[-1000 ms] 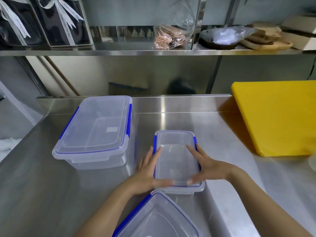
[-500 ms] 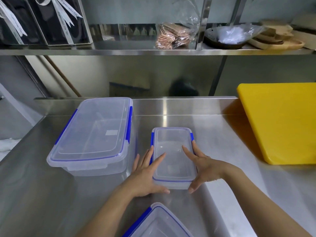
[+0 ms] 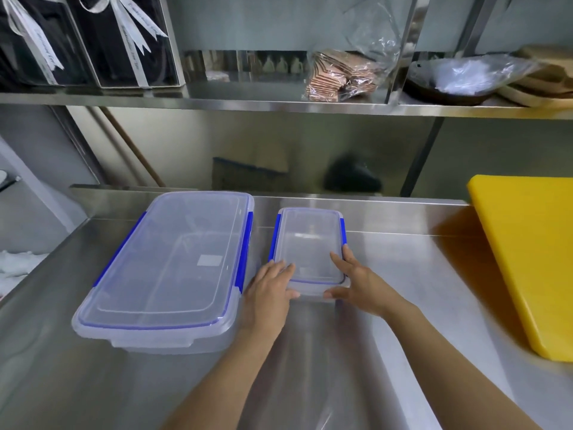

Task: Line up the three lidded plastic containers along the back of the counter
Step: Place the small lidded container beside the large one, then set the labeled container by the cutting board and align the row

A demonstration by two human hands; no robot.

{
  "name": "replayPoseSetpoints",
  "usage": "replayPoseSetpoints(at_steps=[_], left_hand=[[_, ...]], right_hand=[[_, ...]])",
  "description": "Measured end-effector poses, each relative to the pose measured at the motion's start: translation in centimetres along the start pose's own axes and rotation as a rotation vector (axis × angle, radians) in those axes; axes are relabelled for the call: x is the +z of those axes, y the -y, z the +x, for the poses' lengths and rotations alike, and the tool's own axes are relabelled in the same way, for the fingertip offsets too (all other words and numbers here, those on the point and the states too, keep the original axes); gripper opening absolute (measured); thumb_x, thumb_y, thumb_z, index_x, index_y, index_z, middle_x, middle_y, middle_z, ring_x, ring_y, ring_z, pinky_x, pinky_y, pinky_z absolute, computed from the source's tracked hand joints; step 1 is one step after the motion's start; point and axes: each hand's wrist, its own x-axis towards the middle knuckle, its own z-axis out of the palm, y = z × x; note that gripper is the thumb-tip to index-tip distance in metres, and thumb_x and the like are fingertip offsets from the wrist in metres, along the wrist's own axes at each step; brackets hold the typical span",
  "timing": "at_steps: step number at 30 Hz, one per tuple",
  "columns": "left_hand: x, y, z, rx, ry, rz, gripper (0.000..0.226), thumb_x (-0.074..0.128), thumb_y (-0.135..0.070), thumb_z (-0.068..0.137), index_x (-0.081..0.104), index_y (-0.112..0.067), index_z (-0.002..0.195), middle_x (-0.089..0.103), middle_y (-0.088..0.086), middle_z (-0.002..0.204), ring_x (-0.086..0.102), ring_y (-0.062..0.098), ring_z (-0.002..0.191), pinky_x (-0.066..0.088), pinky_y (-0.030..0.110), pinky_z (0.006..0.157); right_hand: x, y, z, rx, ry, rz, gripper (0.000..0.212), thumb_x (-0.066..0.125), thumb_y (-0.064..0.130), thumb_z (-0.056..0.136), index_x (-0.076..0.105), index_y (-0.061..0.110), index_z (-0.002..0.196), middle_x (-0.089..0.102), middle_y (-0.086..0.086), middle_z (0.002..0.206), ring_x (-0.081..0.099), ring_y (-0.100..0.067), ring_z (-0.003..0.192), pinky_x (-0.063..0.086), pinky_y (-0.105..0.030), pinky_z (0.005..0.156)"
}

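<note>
Stainless steel surface (image 3: pixel 387 321), reflective, with a raised back lip and a steel shelf (image 3: pixel 248 102) above it. Yellow cutting board (image 3: pixel 533 259) lies at the right side of the surface, well apart from the containers. Large lidded container (image 3: pixel 173 268), clear plastic with blue side clips and a blue seal line, sits at the left; its far end reaches the back lip, its long axis running slightly skewed toward the viewer. Small lidded container (image 3: pixel 310 246), same clear-and-blue make, sits just beside the large one on its right, a narrow gap between them, its far end also at the back lip. Only these two containers are in view. Left hand (image 3: pixel 273 290) rests against the near-left corner of the small container, fingers extended over the lid edge, thumb along the near side. Right hand (image 3: pixel 356 283) holds the near-right corner, fingers spread loosely along the right edge up to the blue clip, thumb under the near rim. Both hands are half-open, pressing the container between them rather than gripping tight. Up on the shelf: two dark gift boxes with white ribbons (image 3: pixel 86 38) and a plastic bag of brown packets (image 3: pixel 341 76).
</note>
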Motion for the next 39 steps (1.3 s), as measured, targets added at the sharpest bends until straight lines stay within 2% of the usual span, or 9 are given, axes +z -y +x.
replayPoseSetpoints(at_steps=[8, 12, 17, 22, 28, 32, 35, 37, 39], left_hand=[[-0.3, -0.6, -0.6, -0.008, 0.091, 0.079, 0.058, 0.053, -0.035, 0.090, 0.031, -0.022, 0.142, 0.032, -0.001, 0.153, 0.021, 0.018, 0.142, 0.026, 0.036, 0.113], [-2.2, -1.7, -2.2, -0.005, 0.083, -0.057, 0.065, 0.051, -0.052, 0.085, 0.029, -0.027, 0.141, 0.036, -0.001, 0.150, 0.035, 0.021, 0.136, 0.035, 0.041, 0.107], [-5.5, -1.3, -5.9, -0.041, 0.219, -0.157, 0.068, 0.047, -0.063, 0.081, 0.027, -0.035, 0.139, 0.044, -0.004, 0.145, 0.046, 0.020, 0.127, 0.043, 0.041, 0.097], [-9.0, -1.0, -10.5, -0.053, 0.476, -0.186, 0.071, 0.051, -0.071, 0.072, 0.038, -0.037, 0.133, 0.051, -0.005, 0.137, 0.053, 0.013, 0.115, 0.045, 0.042, 0.099], [-11.0, 0.5, -16.5, -0.161, 0.634, -0.394, 0.060, 0.060, -0.057, 0.077, 0.047, -0.033, 0.130, 0.055, -0.003, 0.123, 0.053, 0.008, 0.104, 0.038, 0.020, 0.083], [-10.8, 1.4, -19.9, -0.301, 0.673, -0.658, 0.046, 0.067, -0.039, 0.079, 0.055, -0.026, 0.122, 0.060, 0.001, 0.122, 0.060, 0.012, 0.104, 0.046, 0.031, 0.095], [-10.8, 1.6, -21.7, -0.312, 0.712, -0.702, 0.035, 0.072, -0.033, 0.077, 0.061, -0.027, 0.109, 0.070, 0.002, 0.107, 0.069, 0.013, 0.089, 0.054, 0.029, 0.080], [-10.9, 1.4, -22.3, -0.359, 0.739, -0.735, 0.035, 0.072, -0.034, 0.077, 0.060, -0.027, 0.109, 0.072, 0.002, 0.104, 0.071, 0.017, 0.088, 0.056, 0.032, 0.073], [-10.7, 1.0, -22.7, -0.412, 0.729, -0.784, 0.036, 0.070, -0.029, 0.080, 0.057, -0.021, 0.113, 0.070, 0.007, 0.107, 0.069, 0.023, 0.091, 0.056, 0.039, 0.078]], right_hand=[[1.0, 0.7, -0.9, 0.034, -0.116, -0.222, 0.077, 0.052, 0.049, 0.086, 0.010, 0.027, 0.146, 0.006, -0.001, 0.159, 0.028, -0.028, 0.137, 0.026, -0.036, 0.107], [2.0, 1.4, -2.9, 0.094, -0.149, -0.218, 0.078, 0.049, 0.053, 0.086, 0.008, 0.024, 0.146, 0.003, -0.009, 0.158, 0.018, -0.031, 0.142, 0.024, -0.044, 0.110], [2.4, 3.0, -7.5, 0.074, -0.169, -0.131, 0.074, 0.055, 0.050, 0.084, 0.018, 0.024, 0.144, 0.022, -0.010, 0.154, 0.033, -0.034, 0.134, 0.032, -0.045, 0.105], [2.9, 4.6, -13.5, 0.134, -0.167, 0.193, 0.071, 0.061, 0.046, 0.081, 0.029, 0.024, 0.141, 0.047, -0.013, 0.138, 0.047, -0.029, 0.123, 0.038, -0.034, 0.095], [5.5, 5.2, -21.1, 0.278, -0.076, 0.379, 0.070, 0.066, 0.047, 0.077, 0.041, 0.016, 0.134, 0.056, -0.010, 0.124, 0.059, -0.025, 0.101, 0.051, -0.039, 0.088], [7.7, 5.7, -24.8, 0.396, 0.045, 0.454, 0.073, 0.066, 0.051, 0.075, 0.039, 0.018, 0.135, 0.054, -0.008, 0.126, 0.060, -0.026, 0.100, 0.056, -0.033, 0.068], [9.1, 6.1, -26.4, 0.404, 0.090, 0.446, 0.055, 0.063, 0.051, 0.077, 0.049, 0.020, 0.120, 0.064, -0.008, 0.111, 0.067, -0.027, 0.089, 0.058, -0.031, 0.058], [10.0, 6.1, -27.0, 0.393, 0.037, 0.497, 0.040, 0.061, 0.050, 0.079, 0.054, 0.020, 0.105, 0.068, -0.010, 0.097, 0.070, -0.029, 0.082, 0.061, -0.035, 0.058], [10.7, 6.2, -27.2, 0.397, -0.081, 0.559, 0.034, 0.062, 0.047, 0.079, 0.056, 0.019, 0.097, 0.068, -0.010, 0.087, 0.070, -0.031, 0.074, 0.060, -0.036, 0.056]])
